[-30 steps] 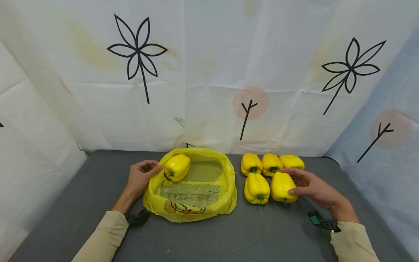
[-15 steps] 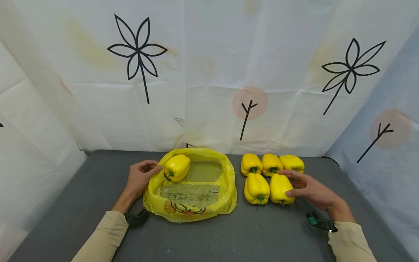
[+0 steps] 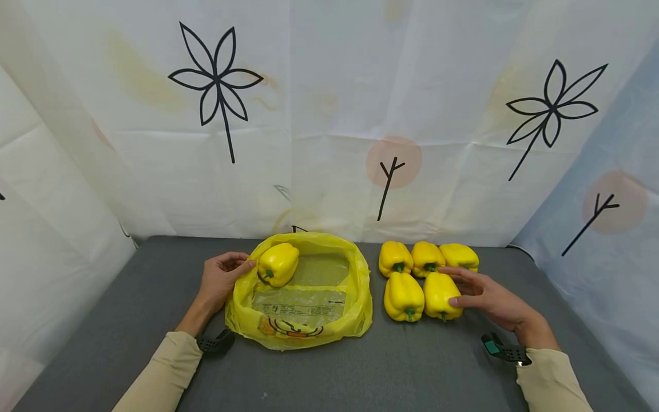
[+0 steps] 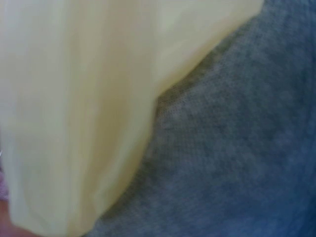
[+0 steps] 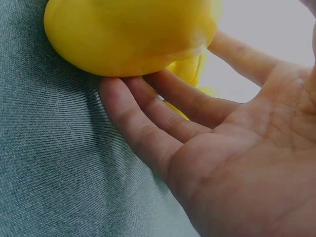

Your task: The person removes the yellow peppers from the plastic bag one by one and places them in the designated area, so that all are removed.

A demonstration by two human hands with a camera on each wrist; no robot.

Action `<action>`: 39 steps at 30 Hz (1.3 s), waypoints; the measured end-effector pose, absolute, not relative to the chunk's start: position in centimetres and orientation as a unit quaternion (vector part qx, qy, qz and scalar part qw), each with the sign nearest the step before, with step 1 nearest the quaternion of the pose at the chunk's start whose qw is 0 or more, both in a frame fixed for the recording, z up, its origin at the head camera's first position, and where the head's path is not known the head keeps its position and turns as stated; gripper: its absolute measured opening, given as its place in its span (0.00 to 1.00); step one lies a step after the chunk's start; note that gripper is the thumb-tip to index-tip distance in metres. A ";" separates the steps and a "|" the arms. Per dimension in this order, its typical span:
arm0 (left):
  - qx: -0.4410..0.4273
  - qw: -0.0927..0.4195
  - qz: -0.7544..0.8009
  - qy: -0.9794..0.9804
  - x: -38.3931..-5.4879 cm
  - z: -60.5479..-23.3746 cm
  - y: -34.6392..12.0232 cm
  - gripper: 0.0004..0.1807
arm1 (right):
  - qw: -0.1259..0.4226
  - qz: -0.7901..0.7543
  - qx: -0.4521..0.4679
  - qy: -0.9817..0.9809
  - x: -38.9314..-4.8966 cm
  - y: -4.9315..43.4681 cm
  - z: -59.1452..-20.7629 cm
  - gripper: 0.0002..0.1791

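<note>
A yellow plastic bag (image 3: pixel 304 335) with a turned-back rim stands on the table, its mouth facing up. One yellow bell pepper (image 3: pixel 279 264) lies inside, against the left wall. My left hand (image 3: pixel 221 280) pinches the bag's left rim, some fingers hidden behind it. In the left wrist view, pale yellow folds (image 4: pixel 98 98) are blurred. To the right, my right hand (image 3: pixel 494 300) holds the front right bell pepper (image 3: pixel 440 297), thumb on its near side and fingers behind. The right wrist view shows fingertips (image 5: pixel 116 91) touching the pepper (image 5: pixel 128 39).
Beside the held pepper is another bell pepper (image 3: pixel 404 297). Three more form a row behind: left (image 3: pixel 395 257), middle (image 3: pixel 427 257) and right (image 3: pixel 458 254). The dark grey tabletop (image 3: pixel 360 372) meets a white printed cloth (image 3: pixel 329 189) at the back.
The right hand and the front right pepper have shifted slightly left, close against the neighbouring pepper. For the last half second they barely move. The left hand and bag keep their place.
</note>
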State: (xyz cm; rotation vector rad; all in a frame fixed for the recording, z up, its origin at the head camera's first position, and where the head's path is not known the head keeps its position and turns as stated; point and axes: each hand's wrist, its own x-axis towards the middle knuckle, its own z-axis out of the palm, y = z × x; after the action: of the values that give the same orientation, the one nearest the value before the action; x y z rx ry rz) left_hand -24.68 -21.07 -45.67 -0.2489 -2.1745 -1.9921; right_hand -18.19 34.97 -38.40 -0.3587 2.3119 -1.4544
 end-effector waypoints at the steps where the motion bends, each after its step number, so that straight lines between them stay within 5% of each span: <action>1: -0.084 0.092 -0.670 -0.732 -24.7 -45.6 -21.1 0.17 | 0.192 -0.518 -0.124 0.824 -18.2 35.0 -38.4 0.40; 39: -0.078 0.089 -0.670 -0.733 -24.7 -45.4 -21.0 0.18 | 0.192 -0.498 -0.110 0.838 -18.5 35.0 -38.6 0.39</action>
State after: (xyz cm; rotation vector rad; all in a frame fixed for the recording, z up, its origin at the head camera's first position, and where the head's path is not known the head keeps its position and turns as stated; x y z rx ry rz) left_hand -24.69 -20.99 -45.43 -0.2306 -2.1803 -1.9922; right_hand -18.50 35.05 -38.57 -0.3088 2.3544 -1.3985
